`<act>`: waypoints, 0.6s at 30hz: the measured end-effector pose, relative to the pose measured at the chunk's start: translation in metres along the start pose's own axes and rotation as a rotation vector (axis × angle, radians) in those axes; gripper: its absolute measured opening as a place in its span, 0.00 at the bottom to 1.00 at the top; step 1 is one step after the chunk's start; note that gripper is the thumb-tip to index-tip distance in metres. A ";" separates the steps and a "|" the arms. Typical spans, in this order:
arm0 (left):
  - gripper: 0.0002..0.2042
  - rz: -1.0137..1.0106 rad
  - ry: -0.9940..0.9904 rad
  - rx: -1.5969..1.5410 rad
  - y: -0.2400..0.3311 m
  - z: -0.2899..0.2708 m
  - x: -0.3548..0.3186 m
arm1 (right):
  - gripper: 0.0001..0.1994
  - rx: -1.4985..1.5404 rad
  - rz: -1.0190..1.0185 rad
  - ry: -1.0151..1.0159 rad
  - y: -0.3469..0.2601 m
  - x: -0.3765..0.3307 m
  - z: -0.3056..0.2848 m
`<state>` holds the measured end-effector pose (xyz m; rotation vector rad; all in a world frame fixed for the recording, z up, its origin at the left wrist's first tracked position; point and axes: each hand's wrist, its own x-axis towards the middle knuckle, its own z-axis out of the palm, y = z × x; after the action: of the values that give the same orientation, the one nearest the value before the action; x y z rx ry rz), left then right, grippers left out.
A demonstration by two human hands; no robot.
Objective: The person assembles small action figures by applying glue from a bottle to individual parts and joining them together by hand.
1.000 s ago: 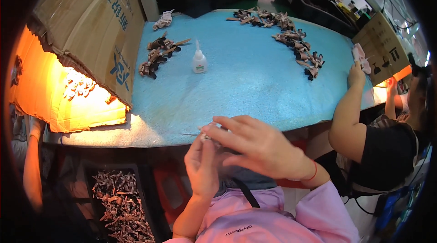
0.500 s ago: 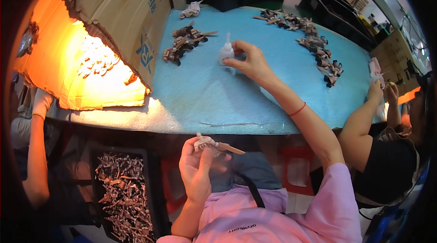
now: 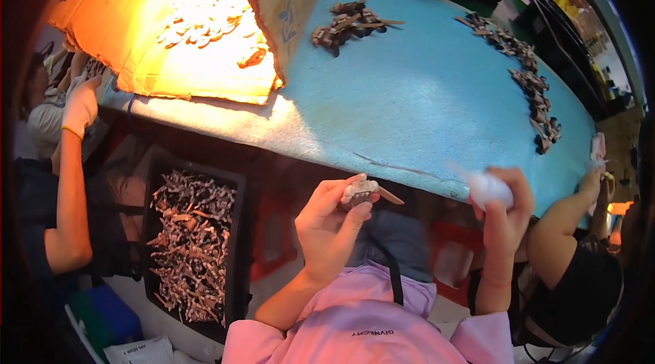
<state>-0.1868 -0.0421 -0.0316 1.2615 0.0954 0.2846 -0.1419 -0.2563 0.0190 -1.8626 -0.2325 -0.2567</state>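
My left hand [image 3: 324, 231], in front of my body just off the table's near edge, is closed on a small pale and brown figurine [image 3: 359, 192]. A flat tan piece sticks out to the right of the figurine. Off to the right, my right hand [image 3: 510, 210] grips a white squeeze bottle [image 3: 489, 189], its thin nozzle tilted to the upper left and blurred. The bottle and the figurine are apart. Part of the figurine is hidden behind my fingers.
A brightly lit cardboard box [image 3: 140, 64] holds pale pieces. Figurines lie in a cluster [image 3: 348, 25] and a row [image 3: 529, 81] on the blue table [image 3: 423, 91]. At lower left stands a black crate [image 3: 240, 241] of figurines. Co-workers' arms [image 3: 70, 214] [image 3: 563, 224] flank me.
My right hand has lifted the squeeze bottle off the table and brought it nearer, to the right. The left hand still holds the figurine, now more upright. The view has turned leftward.
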 end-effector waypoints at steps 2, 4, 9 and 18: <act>0.14 0.140 0.006 0.213 -0.005 -0.004 -0.002 | 0.19 0.091 -0.122 -0.006 -0.007 -0.015 0.002; 0.14 0.213 0.044 0.248 -0.004 -0.002 -0.003 | 0.19 0.151 -0.174 -0.007 -0.013 -0.024 0.007; 0.14 0.481 0.099 0.384 -0.009 -0.001 -0.002 | 0.19 0.097 -0.469 -0.022 -0.023 -0.027 0.020; 0.14 0.753 0.114 0.474 -0.010 -0.007 0.006 | 0.20 -0.142 -0.545 -0.120 -0.034 -0.026 0.020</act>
<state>-0.1812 -0.0370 -0.0427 1.7192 -0.2377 1.0296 -0.1758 -0.2280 0.0369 -1.9269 -0.8261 -0.5441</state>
